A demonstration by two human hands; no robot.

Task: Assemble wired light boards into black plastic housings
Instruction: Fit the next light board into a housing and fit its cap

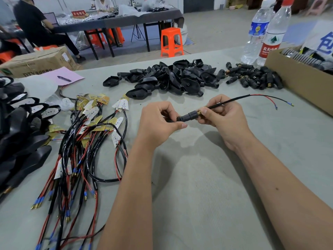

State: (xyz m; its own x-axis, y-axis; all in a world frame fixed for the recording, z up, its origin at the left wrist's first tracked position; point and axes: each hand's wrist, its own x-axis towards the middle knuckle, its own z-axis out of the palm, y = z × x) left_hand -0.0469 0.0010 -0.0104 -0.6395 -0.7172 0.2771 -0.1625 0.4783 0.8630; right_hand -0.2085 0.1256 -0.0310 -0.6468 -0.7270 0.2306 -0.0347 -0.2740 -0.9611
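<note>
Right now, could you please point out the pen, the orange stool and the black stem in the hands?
pen [64, 78]: head view, middle of its barrel.
orange stool [170, 31]: head view, its seat top.
black stem [188, 117]: head view, sleeve between both hands.

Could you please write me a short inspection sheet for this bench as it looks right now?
Surface: grey table, bare in front of the person.
Job's things: housings piled at the far centre; stems heaped right of them; light boards with leads on the left; finished units at the left edge.
Clutter: two bottles, box, pink paper with a pen.
Grips: left hand and right hand each pinch one stem above the table.
Cables: a black wire runs out of the held stem to the right, ending in red and black leads.
Surroundings: orange stool, another table, a seated person.
</note>
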